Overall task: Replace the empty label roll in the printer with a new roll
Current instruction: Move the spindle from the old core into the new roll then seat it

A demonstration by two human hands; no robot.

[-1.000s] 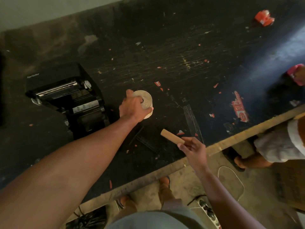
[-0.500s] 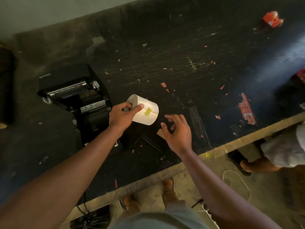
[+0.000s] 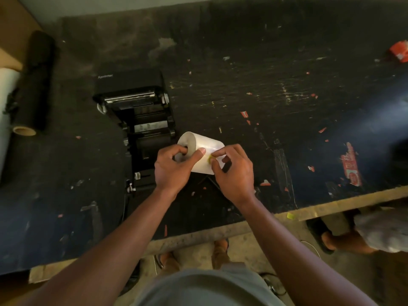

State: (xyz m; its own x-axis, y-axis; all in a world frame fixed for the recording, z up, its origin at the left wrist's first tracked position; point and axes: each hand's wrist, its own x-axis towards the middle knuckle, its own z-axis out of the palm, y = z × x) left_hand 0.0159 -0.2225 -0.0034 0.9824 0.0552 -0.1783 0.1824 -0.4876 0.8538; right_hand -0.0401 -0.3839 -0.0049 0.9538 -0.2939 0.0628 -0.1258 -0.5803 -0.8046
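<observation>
**While both hands hold the new roll, the seal must come off**

While the printer (image 3: pixel 141 120) stands open on the black table (image 3: pixel 287 85), the one new label roll (image 3: pixel 202 154) is held in the air just beside it, on its right side. The left hand (image 3: pixel 174 166) grips the roll at its end, with a finger in the core hole and the thumb on the paper. The right hand (image 3: pixel 234 171) pinches narrowly at a small yellow sticker (image 3: pixel 209 159) on the roll's outer layer. I judge the roll is light and rather stiff, but the paper edge tears easily, so it is better to hold it by the core and the flat ends. I count one printer, one white label roll, two hands, and one dark roll (image 3: pixel 33 82) lying far at the left.
</observation>
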